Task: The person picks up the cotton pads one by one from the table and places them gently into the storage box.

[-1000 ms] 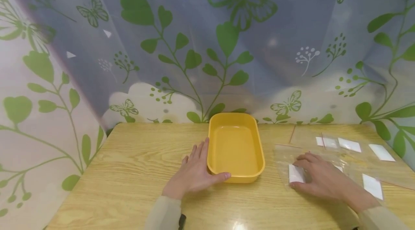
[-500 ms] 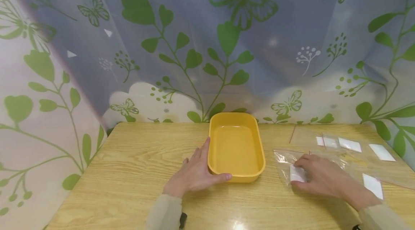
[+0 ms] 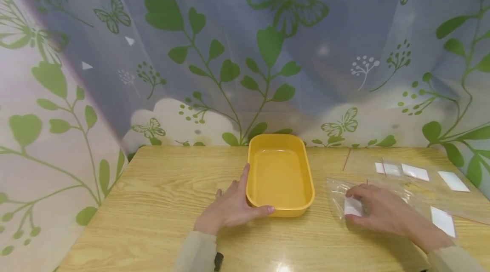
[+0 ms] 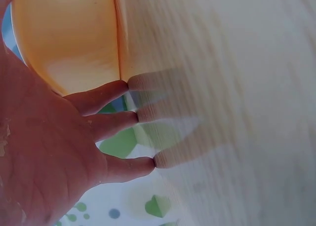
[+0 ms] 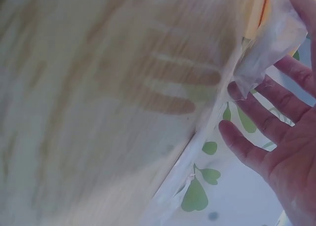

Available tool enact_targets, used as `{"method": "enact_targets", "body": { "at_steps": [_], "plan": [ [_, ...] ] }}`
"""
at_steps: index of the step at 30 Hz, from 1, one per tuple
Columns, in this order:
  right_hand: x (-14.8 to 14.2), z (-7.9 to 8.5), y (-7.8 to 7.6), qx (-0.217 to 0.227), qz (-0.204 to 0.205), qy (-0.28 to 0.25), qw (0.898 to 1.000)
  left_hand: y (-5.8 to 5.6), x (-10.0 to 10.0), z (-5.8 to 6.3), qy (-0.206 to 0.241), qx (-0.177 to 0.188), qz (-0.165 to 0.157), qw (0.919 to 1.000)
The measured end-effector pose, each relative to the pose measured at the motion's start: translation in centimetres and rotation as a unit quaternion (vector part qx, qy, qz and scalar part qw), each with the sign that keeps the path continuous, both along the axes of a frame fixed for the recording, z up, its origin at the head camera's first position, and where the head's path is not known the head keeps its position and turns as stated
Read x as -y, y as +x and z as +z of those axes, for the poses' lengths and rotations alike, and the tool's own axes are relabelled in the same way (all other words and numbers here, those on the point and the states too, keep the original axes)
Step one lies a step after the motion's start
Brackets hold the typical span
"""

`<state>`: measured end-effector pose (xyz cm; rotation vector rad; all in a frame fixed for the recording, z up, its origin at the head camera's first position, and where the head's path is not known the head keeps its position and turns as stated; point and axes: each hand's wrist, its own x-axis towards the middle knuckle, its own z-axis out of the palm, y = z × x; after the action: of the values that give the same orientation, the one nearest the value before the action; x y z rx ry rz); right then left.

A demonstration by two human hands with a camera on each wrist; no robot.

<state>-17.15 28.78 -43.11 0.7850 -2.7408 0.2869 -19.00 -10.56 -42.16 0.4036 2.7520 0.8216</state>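
Observation:
A yellow rectangular plastic tray (image 3: 280,178) stands mid-table. My left hand (image 3: 229,214) lies along its left side, fingers straight, thumb across the near rim. In the left wrist view, the fingertips of this left hand (image 4: 64,147) meet the tabletop beside the tray wall (image 4: 69,33). To the right, my right hand (image 3: 386,210) pinches a clear zip bag with a white rectangle (image 3: 353,207) between thumb and fingers. The right wrist view shows the crumpled clear bag (image 5: 271,43) at the thumb and forefinger of the right hand (image 5: 281,122), the other fingers spread.
Several flat clear bags with red zip lines and white rectangles lie at the right, among them one white rectangle (image 3: 443,221) near the front and another white rectangle (image 3: 453,181) farther back. A printed curtain (image 3: 214,50) hangs behind the wooden table (image 3: 164,204).
The bag under my right hand has bunched up, its left part creasing and its red zip edge drawing nearer. My left hand and the tray have stayed in place.

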Motion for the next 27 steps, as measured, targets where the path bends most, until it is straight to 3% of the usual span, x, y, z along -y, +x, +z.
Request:
{"method": "enact_targets", "body": {
  "at_steps": [8, 17, 22, 27],
  "plan": [
    [-0.1, 0.6, 0.4, -0.043, -0.008, -0.029, 0.999, 0.0, -0.1, 0.2, 0.001, 0.003, 0.000, 1.0000],
    [0.3, 1.4, 0.2, -0.102, 0.015, -0.054, 0.993, 0.0, -0.2, 0.5, -0.014, -0.001, 0.000, 0.9999],
    [0.5, 1.8, -0.2, -0.143, 0.047, -0.066, 0.987, 0.0, -0.2, 0.6, -0.014, 0.003, 0.005, 0.9999],
    [1.0, 2.5, -0.3, -0.158, 0.059, -0.080, 0.982, 0.1, -0.3, 0.8, -0.012, 0.006, 0.004, 0.9999]
  ]
}}
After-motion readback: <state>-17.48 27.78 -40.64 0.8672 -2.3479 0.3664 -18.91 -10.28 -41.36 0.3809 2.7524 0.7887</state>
